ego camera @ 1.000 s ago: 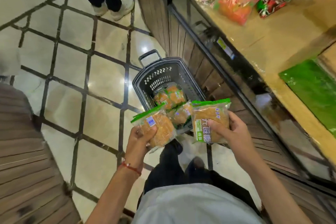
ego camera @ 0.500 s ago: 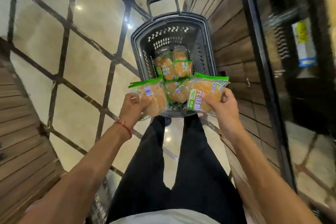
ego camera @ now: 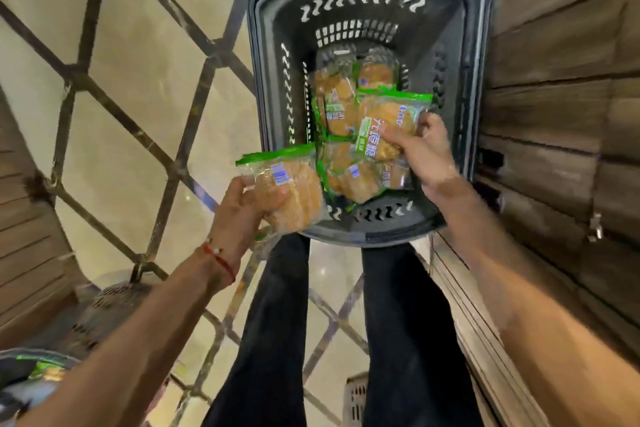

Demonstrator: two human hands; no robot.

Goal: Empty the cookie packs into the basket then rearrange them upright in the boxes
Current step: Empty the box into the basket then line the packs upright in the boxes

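While beside wooden wall (ego camera: 561, 114), basket (ego camera: 381, 234).

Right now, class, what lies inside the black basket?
Several green-edged cookie packs lie piled in the basket. The right hand holds another pack above them. The basket's floor under the pile, and any packs below, are covered.
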